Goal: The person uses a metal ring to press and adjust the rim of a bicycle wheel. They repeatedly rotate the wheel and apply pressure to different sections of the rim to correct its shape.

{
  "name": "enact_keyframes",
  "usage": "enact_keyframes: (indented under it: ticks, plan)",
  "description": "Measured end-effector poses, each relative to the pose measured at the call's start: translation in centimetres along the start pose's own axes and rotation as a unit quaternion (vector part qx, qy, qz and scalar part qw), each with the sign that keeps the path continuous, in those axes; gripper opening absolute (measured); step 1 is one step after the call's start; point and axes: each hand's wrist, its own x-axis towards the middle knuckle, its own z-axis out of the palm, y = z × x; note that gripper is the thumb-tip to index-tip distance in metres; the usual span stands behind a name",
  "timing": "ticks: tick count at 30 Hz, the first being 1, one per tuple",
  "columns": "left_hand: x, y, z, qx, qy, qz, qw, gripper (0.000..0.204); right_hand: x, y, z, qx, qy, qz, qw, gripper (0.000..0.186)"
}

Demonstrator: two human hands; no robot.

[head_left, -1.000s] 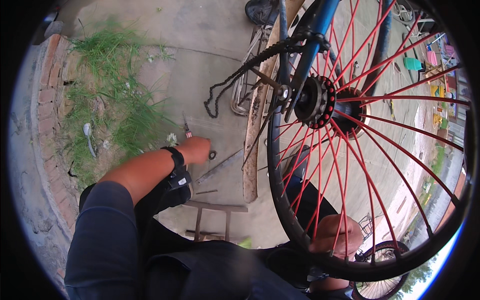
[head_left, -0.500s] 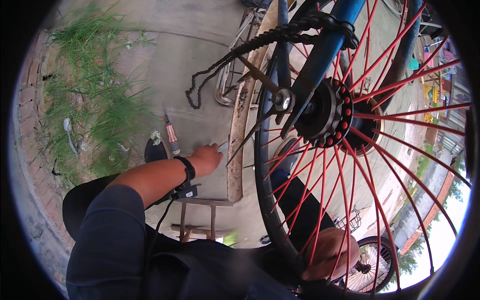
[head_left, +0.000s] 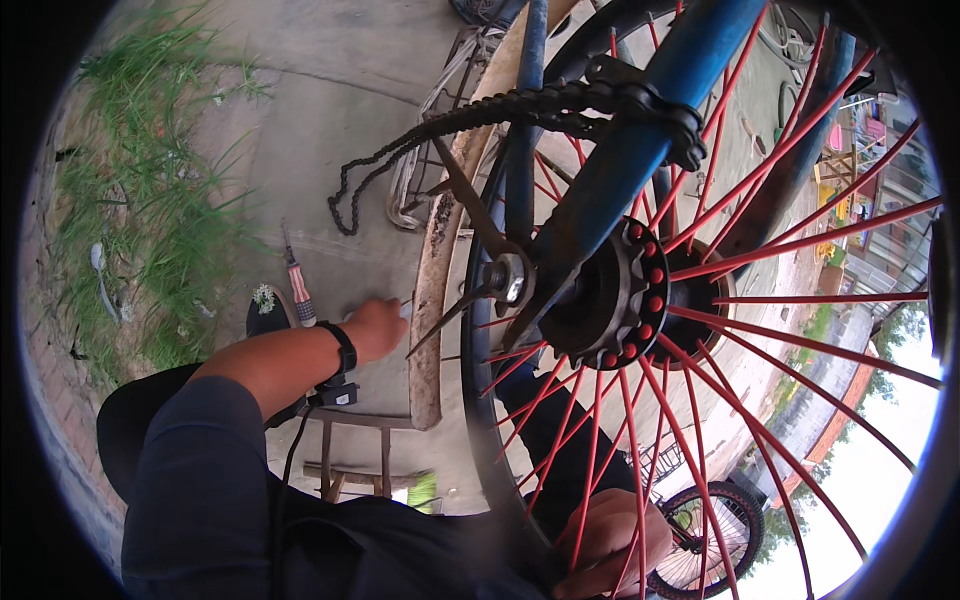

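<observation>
My left hand (head_left: 375,328), wearing a dark wrist strap, is closed, with a small pale edge of something at its fingertips that I cannot make out. It is beside a long, worn wooden beam (head_left: 428,345). Seen through the red spokes, my right hand (head_left: 615,540) is curled at the lower rim of the bicycle wheel (head_left: 478,400); its fingertips are partly hidden. The wheel's black sprocket (head_left: 630,320) and axle nut (head_left: 512,278) sit at the end of a blue frame tube (head_left: 610,165). A dark chain (head_left: 440,125) is draped over that tube, its loop hanging left.
A screwdriver (head_left: 299,287) with a red-and-grey handle lies on the concrete by my shoe (head_left: 265,317). Grass (head_left: 150,230) grows at the left. Below the beam stands a small wooden stool (head_left: 355,425). Another bicycle wheel (head_left: 715,540) is at the lower right.
The whole view has shifted, so the wheel, chain and both hands appear further left and lower. The spokes and sprocket sit at a different angle. Both hands keep their closed shape.
</observation>
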Motion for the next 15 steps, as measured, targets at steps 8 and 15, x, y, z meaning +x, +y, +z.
enact_keyframes:
  ticks: [8, 15]
  plan:
    - [-1.6, 2.2, -7.5, 0.023, -0.041, 0.007, 0.999, 0.019, -0.2, -0.3, -0.1, 0.003, 0.032, 0.027, 0.999, 0.014]
    - [3.9, -2.5, 4.8, -0.003, -0.01, -0.064, 0.998, 0.023, -0.2, -0.9, -0.2, -0.006, 0.061, 0.054, 0.997, 0.013]
